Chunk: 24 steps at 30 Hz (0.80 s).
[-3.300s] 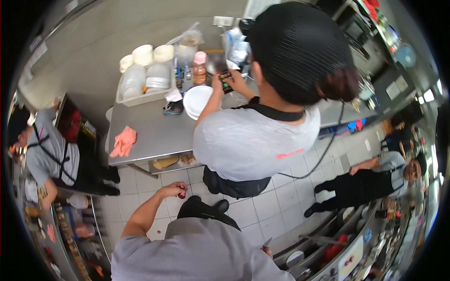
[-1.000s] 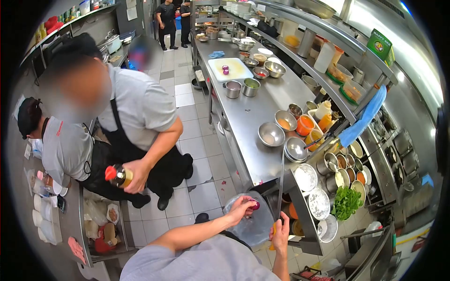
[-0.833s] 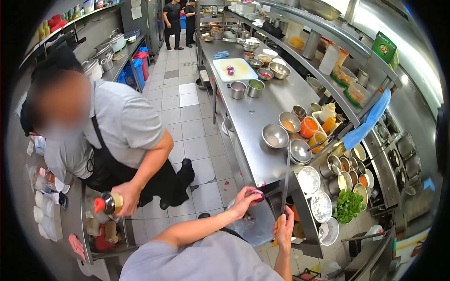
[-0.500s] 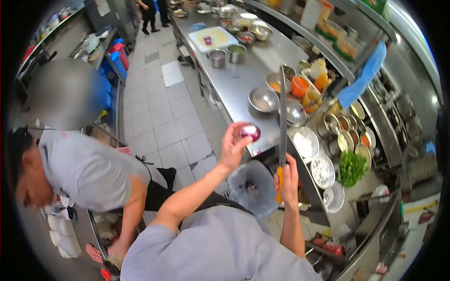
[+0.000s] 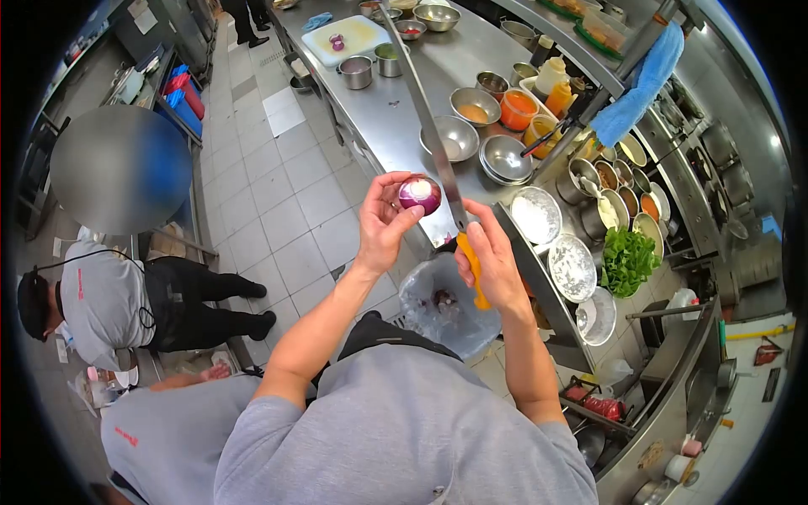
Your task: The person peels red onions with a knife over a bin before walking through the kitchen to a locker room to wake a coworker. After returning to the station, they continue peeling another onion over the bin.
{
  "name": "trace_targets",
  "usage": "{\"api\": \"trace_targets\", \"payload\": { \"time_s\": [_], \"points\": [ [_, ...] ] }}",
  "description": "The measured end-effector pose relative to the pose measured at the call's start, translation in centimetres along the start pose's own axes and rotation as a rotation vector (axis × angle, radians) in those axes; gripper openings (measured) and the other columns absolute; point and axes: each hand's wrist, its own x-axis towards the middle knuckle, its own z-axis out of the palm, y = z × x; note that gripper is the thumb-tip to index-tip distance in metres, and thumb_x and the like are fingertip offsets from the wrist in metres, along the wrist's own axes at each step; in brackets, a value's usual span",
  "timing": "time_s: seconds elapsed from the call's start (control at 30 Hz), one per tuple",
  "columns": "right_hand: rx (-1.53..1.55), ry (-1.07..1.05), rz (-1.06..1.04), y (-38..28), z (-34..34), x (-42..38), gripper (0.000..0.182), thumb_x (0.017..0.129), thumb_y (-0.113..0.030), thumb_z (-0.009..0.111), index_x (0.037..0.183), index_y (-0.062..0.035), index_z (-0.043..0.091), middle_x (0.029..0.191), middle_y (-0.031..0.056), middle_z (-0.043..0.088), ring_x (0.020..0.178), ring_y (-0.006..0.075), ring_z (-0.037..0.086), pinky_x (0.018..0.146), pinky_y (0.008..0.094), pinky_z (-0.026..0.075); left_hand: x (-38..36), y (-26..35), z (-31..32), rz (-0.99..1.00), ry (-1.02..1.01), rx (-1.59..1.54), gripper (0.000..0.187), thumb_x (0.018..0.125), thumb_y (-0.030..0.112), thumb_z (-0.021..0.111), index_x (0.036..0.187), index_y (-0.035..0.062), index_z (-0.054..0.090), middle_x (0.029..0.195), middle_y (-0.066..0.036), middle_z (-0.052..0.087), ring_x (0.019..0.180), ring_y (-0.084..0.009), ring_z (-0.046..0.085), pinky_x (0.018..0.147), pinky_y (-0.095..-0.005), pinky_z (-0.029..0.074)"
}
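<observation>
onion point(image 5: 420, 194): purp (w/ wht patch) | knife hndl point(image 5: 474, 271): yel-orng | towel point(image 5: 644, 84): blu

Head view facing forward-down; left hand point(image 5: 385, 227), right hand point(image 5: 492, 263) near

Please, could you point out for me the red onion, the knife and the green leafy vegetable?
Red onion point(image 5: 420, 197): head view, on the middle of its visible side.
Knife point(image 5: 439, 154): head view, on the blade.
Green leafy vegetable point(image 5: 629, 263): head view, amid the leaves.

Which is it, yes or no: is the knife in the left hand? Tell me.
No: the right hand grips the knife by its yellow handle, while the left hand holds a purple onion.
</observation>
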Motion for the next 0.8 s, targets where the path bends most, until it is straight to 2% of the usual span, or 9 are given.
{"api": "trace_targets", "payload": {
  "time_s": [0.17,0.33,0.6,0.8],
  "points": [
    [-0.042,-0.031,0.000,0.1,0.6,1.1,0.044,0.107,-0.033,0.044,0.145,-0.0108,0.043,0.064,-0.0054,0.040,0.052,0.0045,0.038,0.047,0.0222,0.031,-0.2,0.1,-0.4,0.120,-0.055,0.182,0.049,0.084,-0.006,0.068,0.128,0.0006,0.049,0.131,-0.014,0.058,0.117,-0.0191,0.058,0.101,-0.0344,0.048],
    [-0.080,-0.053,0.008,0.9,0.6,1.7,0.045,0.107,-0.033,0.044,0.146,-0.0116,0.044,0.062,-0.0063,0.039,0.052,0.0041,0.038,0.047,0.0223,0.031,-0.4,0.7,-0.7,0.156,-0.048,0.293,0.051,0.081,-0.008,0.074,0.126,-0.0001,0.051,0.127,-0.012,0.060,0.114,-0.0182,0.059,0.100,-0.0334,0.049],
    [-0.076,-0.072,0.033,0.8,1.4,1.8,0.043,0.106,-0.031,0.046,0.145,-0.0109,0.047,0.062,-0.0073,0.040,0.053,0.0035,0.038,0.048,0.0217,0.032,-0.7,1.4,-1.3,0.129,-0.006,0.364,0.051,0.079,-0.006,0.077,0.124,-0.0015,0.054,0.122,-0.011,0.063,0.108,-0.0175,0.062,0.097,-0.0325,0.050],
    [-0.067,-0.011,-0.072,2.7,2.5,2.0,0.043,0.106,-0.034,0.047,0.141,-0.0086,0.051,0.063,-0.0058,0.044,0.052,0.0030,0.039,0.047,0.0214,0.033,-1.0,2.0,-2.4,0.033,-0.001,0.287,0.050,0.081,-0.001,0.076,0.125,-0.0029,0.054,0.116,-0.012,0.066,0.104,-0.0174,0.065,0.094,-0.0322,0.052]
  ]
}}
